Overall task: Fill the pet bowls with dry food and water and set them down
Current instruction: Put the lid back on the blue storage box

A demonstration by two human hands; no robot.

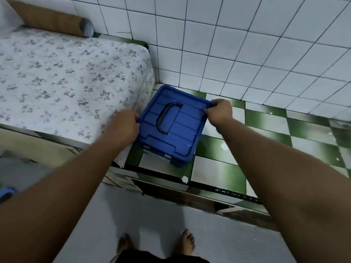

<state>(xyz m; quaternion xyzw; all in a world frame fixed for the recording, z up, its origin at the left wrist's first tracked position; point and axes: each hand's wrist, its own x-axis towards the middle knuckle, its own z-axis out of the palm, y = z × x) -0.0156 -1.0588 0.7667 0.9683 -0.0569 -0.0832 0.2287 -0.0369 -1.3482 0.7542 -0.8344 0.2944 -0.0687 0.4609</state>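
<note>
A blue plastic storage box (182, 135) with a dark handle (165, 118) on its lid sits on the green and white checkered floor, in the corner beside the bed. My left hand (125, 126) grips the lid's left edge. My right hand (220, 112) pinches the lid's far right corner. The lid lies flat on the box. What is inside the box is hidden. No pet bowls or food show in view.
A bed with a floral sheet (66, 78) and a brown bolster (51, 19) fills the left. White tiled wall (247, 44) stands behind the box. A raised dark threshold (190, 185) separates the checkered floor from the grey floor under my bare feet (155, 243). A blue object (7, 192) lies at the far left edge.
</note>
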